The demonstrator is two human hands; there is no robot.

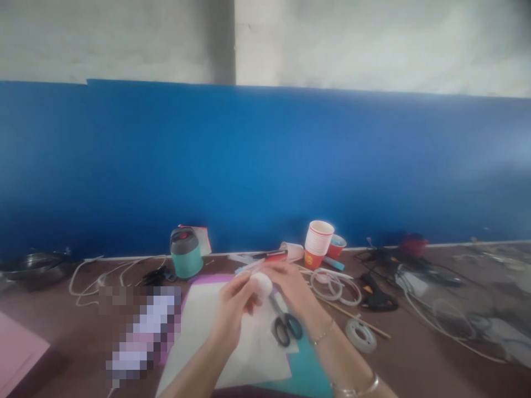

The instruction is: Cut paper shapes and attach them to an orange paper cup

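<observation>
Taking the white round piece (264,286) as the centre of my clock, I have a pink sheet (19,354) between eight and nine and a metal pan (35,261) near nine, both well apart from it. A teal container (186,264) with a dark lid stands toward ten. White paper (194,337) spreads out at about eight. My left hand (233,304) comes in from eight, thumb and fingers pinched closed on the white round piece, which sits between both hands above the paper. Scissors (286,326) lie at five, handles toward me. My right hand (293,288) reaches in from four, fingers bent beside the piece's upper right edge; the contact is too blurred for me to tell how far that grip is closed or whether it has hold of anything. Stacked paper cups (318,243) stand at two, a tape roll (352,335) lies at four beside a thin stick (379,331), and a black glue gun (379,298) rests at three.
</observation>
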